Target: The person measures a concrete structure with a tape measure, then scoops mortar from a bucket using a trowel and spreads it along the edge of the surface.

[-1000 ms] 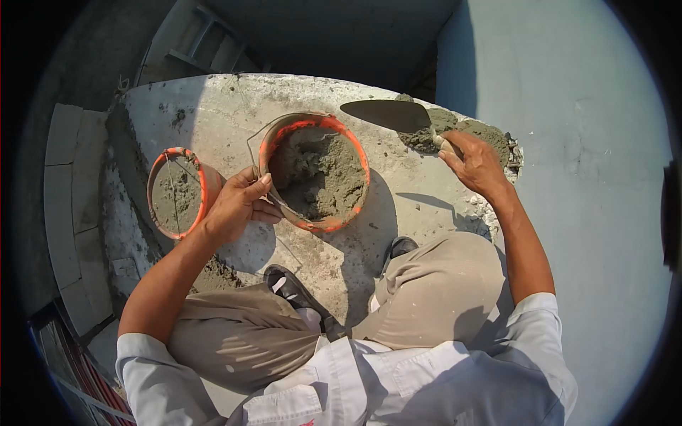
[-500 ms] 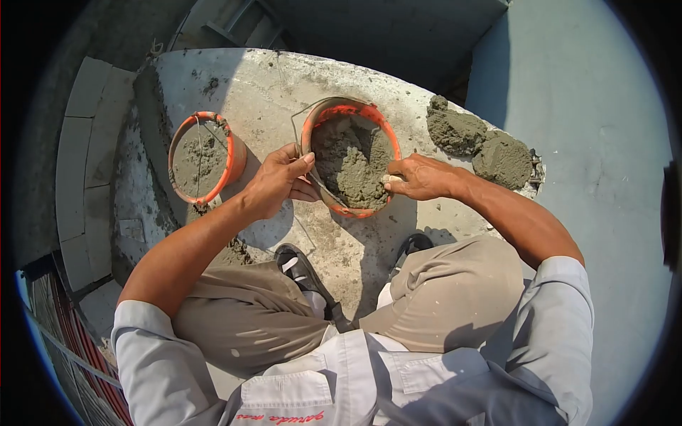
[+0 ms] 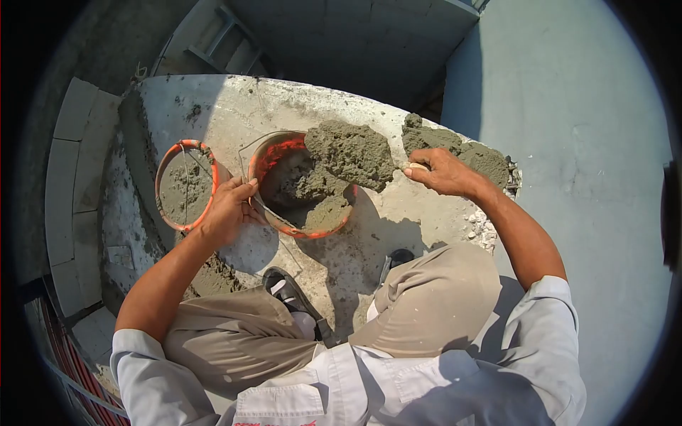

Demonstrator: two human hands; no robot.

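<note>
My left hand (image 3: 231, 211) is closed on the left rim of an orange bucket (image 3: 283, 147), which leans a little and holds wet grey mortar (image 3: 304, 190). In my right hand (image 3: 446, 172) is the pale handle of a trowel (image 3: 418, 167). A thick lump of mortar (image 3: 349, 151) rides on it above the bucket's right rim and hides the blade. Just beyond the right hand, mounds of mortar (image 3: 435, 138) sit along the edge of the slab.
A second orange bucket (image 3: 222, 172) full of mortar stands to the left. The pale curved slab (image 3: 398, 234) drops off at its far edge. On the right is a smooth grey wall (image 3: 575, 184); pale blocks (image 3: 62, 192) line the left. My sandalled foot (image 3: 290, 291) is close below the bucket.
My right hand has moved right and lifted a big lump of mortar out of the bucket on the trowel. The bucket now tilts, with the left hand still at its rim.
</note>
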